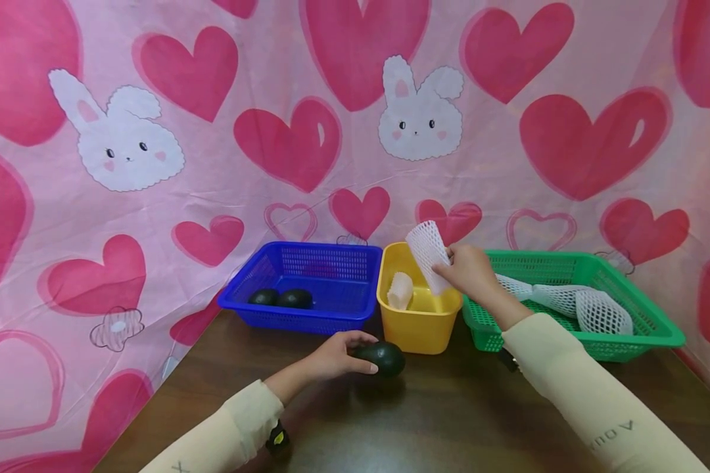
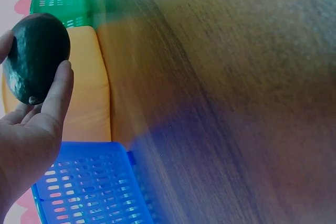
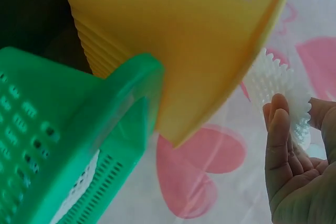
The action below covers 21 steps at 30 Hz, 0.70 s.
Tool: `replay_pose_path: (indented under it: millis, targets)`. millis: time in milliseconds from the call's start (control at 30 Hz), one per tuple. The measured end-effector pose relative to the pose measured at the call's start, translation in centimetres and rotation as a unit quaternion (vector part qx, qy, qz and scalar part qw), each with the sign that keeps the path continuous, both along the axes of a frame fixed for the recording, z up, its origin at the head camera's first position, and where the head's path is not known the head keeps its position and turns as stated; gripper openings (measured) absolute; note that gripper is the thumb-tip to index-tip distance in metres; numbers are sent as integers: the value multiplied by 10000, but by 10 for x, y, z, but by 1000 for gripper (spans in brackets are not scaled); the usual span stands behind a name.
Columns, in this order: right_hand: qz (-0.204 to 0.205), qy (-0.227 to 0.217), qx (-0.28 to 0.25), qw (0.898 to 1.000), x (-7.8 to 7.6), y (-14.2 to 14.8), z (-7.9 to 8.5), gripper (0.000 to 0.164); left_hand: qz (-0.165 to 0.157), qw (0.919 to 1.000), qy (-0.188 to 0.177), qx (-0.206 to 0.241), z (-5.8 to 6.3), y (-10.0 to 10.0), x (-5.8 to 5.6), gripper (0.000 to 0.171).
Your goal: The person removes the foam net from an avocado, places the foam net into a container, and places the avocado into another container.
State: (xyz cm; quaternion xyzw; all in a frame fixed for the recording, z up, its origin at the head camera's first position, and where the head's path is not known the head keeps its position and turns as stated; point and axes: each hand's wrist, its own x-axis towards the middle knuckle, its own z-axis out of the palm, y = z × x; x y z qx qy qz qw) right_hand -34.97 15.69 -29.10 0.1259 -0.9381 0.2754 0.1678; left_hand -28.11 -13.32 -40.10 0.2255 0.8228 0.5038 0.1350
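My left hand [image 1: 336, 357] grips a dark green avocado [image 1: 388, 359] above the table, in front of the yellow bin [image 1: 420, 335]. In the left wrist view, fingers and thumb hold the avocado [image 2: 39, 59] from its sides. My right hand [image 1: 474, 274] pinches a white foam net sleeve [image 1: 426, 249] over the yellow bin; the right wrist view shows the sleeve's [image 3: 275, 80] scalloped edge between thumb and fingers. Inside the yellow bin lies another pale foam sleeve [image 1: 400, 291].
At the left stands a blue basket [image 1: 343, 309] with two dark avocados [image 1: 294, 299] in it. A green basket [image 1: 491, 338] at the right holds several white foam-net pieces [image 1: 603, 313]. Behind them hangs a pink cloth with hearts and rabbits. All three containers stand on a dark wooden table [image 1: 438, 420].
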Motion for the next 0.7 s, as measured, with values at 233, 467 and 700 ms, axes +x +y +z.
replay_pose_path:
  millis: [233,467,700]
  targets:
    - [-296,-438,-147,9985,-17,-8,-6,33,51,10000,-32,-11,-2,0,-3,47]
    - [-329,-809,-520,9948,-29,-19,-17,33,22,9999,-150,12,-3,0,-2,47]
    - [-617,-1067,-123,9923,-37,-30,-26,31,-71,9999,-68,29,-5,1,-3,47]
